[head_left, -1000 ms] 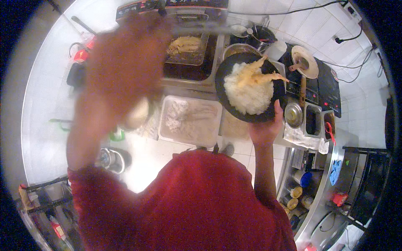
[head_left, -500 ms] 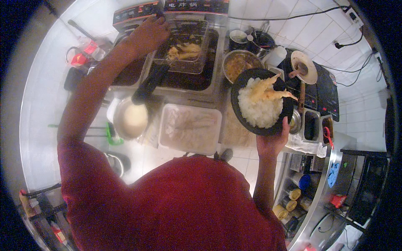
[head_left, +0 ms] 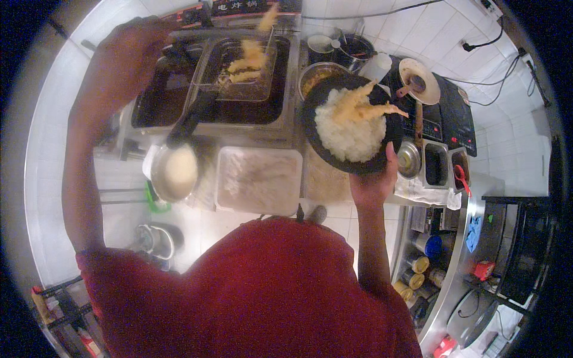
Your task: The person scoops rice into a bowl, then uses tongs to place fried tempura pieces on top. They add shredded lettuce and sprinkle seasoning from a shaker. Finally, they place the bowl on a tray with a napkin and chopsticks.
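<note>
My right hand (head_left: 373, 182) grips a round black bowl (head_left: 334, 156) from below at its near edge. White rice (head_left: 352, 134) is heaped in it, with battered fried shrimp (head_left: 370, 108) on top, tails sticking out to the right. At the far left, my left hand (head_left: 146, 45) is raised above the fryer, blurred, its fingers closed round a long dark utensil (head_left: 203, 36) reaching right; its kind is unclear. Near the utensil's far end, a fried piece (head_left: 270, 19) stands upright. Below it, more fried pieces (head_left: 245, 68) lie in the wire fryer basket (head_left: 262, 95).
The basket's black handle (head_left: 191, 119) points toward me over the fryer's edge. A metal bowl of pale batter (head_left: 179, 170) and a white tub (head_left: 259, 206) stand along the near edge. A pot (head_left: 316, 74), cooktop (head_left: 436, 125) and sauce containers (head_left: 436, 164) are right.
My left hand has drawn left and back from above the basket. The fried piece has come up into view at the basket's far side. The rice bowl has shifted slightly left and away.
</note>
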Available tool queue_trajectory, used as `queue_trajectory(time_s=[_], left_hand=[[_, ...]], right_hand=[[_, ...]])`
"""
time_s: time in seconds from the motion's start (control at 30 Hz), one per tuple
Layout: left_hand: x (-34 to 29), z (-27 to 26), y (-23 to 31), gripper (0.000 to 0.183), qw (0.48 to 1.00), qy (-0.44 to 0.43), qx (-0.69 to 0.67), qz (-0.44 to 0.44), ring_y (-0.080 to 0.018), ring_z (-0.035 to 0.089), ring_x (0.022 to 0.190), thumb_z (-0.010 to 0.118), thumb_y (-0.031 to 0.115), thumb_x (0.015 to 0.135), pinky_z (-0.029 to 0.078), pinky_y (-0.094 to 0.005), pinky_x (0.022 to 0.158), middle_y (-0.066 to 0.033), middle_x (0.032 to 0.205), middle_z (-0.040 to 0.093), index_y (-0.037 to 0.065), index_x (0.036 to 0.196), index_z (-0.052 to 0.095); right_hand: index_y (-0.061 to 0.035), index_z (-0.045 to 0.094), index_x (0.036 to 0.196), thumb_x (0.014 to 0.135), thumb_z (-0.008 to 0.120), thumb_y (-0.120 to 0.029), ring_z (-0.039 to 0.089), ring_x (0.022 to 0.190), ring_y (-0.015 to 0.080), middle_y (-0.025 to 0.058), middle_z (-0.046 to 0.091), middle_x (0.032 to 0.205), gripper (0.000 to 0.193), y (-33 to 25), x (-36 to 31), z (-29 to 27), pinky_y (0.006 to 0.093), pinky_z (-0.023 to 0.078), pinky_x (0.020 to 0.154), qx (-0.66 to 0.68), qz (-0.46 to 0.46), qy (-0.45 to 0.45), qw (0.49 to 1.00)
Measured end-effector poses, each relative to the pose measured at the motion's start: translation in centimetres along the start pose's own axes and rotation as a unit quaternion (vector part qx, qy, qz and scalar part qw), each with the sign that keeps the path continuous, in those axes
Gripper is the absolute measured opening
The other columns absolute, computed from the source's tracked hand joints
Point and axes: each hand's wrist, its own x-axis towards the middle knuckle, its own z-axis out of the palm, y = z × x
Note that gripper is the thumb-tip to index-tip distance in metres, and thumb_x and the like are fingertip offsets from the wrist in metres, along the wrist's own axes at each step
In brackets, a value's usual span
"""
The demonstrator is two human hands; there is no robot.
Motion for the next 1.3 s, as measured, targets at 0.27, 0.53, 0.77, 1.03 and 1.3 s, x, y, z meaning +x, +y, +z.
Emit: queue_trajectory(time_s=[0.27,0.53,0.77,1.03,1.3], left_hand=[[-2.1,0.0,10.1,0.022,0.987,-0.036,-0.148,0.054,-0.0363,0.064,0.096,0.057,0.01,0.088,0.051,-0.0435,0.086,-0.018,0.101,0.067,0.004,0.107,0.067],[-2.6,1.0,13.1,0.024,0.993,-0.028,-0.111,0.022,-0.0373,0.064,0.093,0.054,0.004,0.078,0.052,-0.0478,0.082,-0.0193,0.095,0.066,-0.001,0.098,0.065],[-3.0,-0.9,14.5,0.024,0.998,-0.017,-0.059,0.023,-0.0344,0.064,0.094,0.056,0.005,0.076,0.053,-0.0448,0.08,-0.0173,0.097,0.065,0.0,0.098,0.064],[-3.6,-0.4,14.1,0.024,0.996,-0.018,-0.07,0.052,-0.0321,0.064,0.093,0.056,0.006,0.076,0.054,-0.0446,0.078,-0.0167,0.094,0.065,-0.001,0.097,0.063],[1.9,0.0,4.7,0.019,0.997,-0.023,-0.004,0.078,-0.0359,0.065,0.093,0.057,0.009,0.081,0.054,-0.048,0.077,-0.0206,0.095,0.067,0.002,0.096,0.066]], right_hand=[[-0.0065,0.048,0.137,0.096,0.052,-0.037,0.051,0.126,0.0275,0.0089,0.055,0.136,0.051,-1.0,-0.9,1.2,0.0465,0.038,0.108,-0.02,-0.027,0.003,0.999],[-0.0071,0.046,0.138,0.096,0.051,-0.037,0.05,0.127,0.0281,0.0091,0.054,0.137,0.052,-1.4,-1.4,1.6,0.0473,0.038,0.108,-0.006,-0.002,-0.012,1.0],[-0.0107,0.045,0.14,0.096,0.051,-0.037,0.049,0.128,0.0278,0.007,0.052,0.139,0.052,-1.5,-1.8,1.9,0.0481,0.037,0.109,-0.017,-0.002,-0.029,0.999],[-0.0098,0.046,0.139,0.096,0.051,-0.037,0.05,0.128,0.0271,0.0066,0.053,0.139,0.052,-0.8,-2.1,2.4,0.047,0.038,0.108,-0.023,-0.009,-0.046,0.999],[-0.0098,0.044,0.141,0.095,0.051,-0.041,0.045,0.132,0.0288,0.008,0.048,0.143,0.056,-0.9,-2.0,1.2,0.0489,0.033,0.111,-0.008,-0.008,0.012,1.0]])
